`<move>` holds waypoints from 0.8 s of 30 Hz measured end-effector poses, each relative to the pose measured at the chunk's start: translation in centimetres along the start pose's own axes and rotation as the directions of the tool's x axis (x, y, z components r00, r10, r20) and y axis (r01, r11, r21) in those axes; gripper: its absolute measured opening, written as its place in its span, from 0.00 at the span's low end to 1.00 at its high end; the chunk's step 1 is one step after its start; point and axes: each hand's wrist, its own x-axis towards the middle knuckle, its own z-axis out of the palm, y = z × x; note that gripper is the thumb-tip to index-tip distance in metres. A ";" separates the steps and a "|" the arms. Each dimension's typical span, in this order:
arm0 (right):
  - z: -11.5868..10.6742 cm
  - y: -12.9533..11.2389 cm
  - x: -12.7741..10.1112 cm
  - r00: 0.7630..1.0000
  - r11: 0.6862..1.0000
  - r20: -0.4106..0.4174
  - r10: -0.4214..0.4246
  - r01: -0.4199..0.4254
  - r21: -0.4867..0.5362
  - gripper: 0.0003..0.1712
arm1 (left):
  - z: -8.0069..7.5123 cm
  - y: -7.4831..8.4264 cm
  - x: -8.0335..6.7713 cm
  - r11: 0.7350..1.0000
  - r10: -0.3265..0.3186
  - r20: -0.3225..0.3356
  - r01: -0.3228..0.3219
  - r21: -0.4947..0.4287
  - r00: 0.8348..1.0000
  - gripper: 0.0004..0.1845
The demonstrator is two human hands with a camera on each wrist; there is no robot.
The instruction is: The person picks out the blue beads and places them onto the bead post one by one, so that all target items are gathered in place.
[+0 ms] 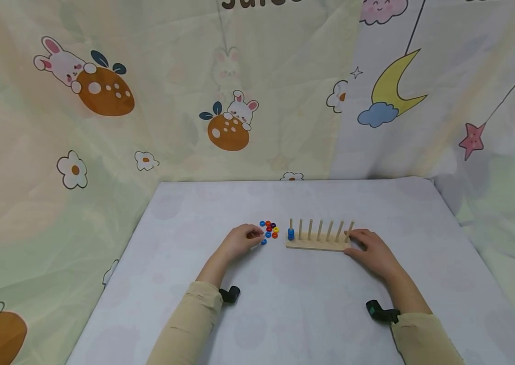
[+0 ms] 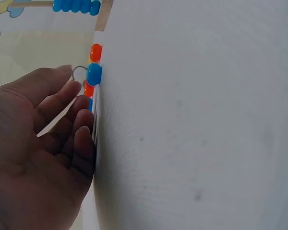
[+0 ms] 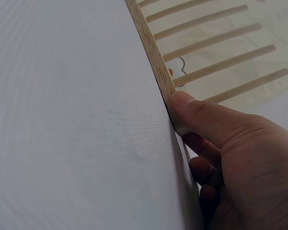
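A wooden peg rack (image 1: 316,245) with a row of upright pegs stands on the table. Blue beads (image 1: 290,234) are stacked on its leftmost peg; the other pegs look bare. My right hand (image 1: 371,250) grips the rack's right end, its thumb (image 3: 183,99) against the front edge of the base. Left of the rack lies a small group of loose beads (image 1: 269,229) in blue, red, orange, yellow and dark purple. Beside them is my left hand (image 1: 241,239), fingers loosely bent. In the left wrist view no bead shows between thumb and fingers; a blue bead (image 2: 94,74) lies just beyond the fingertips.
The white table (image 1: 257,314) reaches back to a hanging cloth (image 1: 170,101) printed with rabbits, flowers and a moon. Dark wrist cameras sit at the left cuff (image 1: 230,294) and the right cuff (image 1: 381,312).
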 end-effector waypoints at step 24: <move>-0.1 0.0 -0.1 1.000 1.000 0.007 0.000 0.000 -0.002 0.35 | 0.8 -0.2 0.1 0.994 0.041 0.020 -0.043 0.102 0.999 0.13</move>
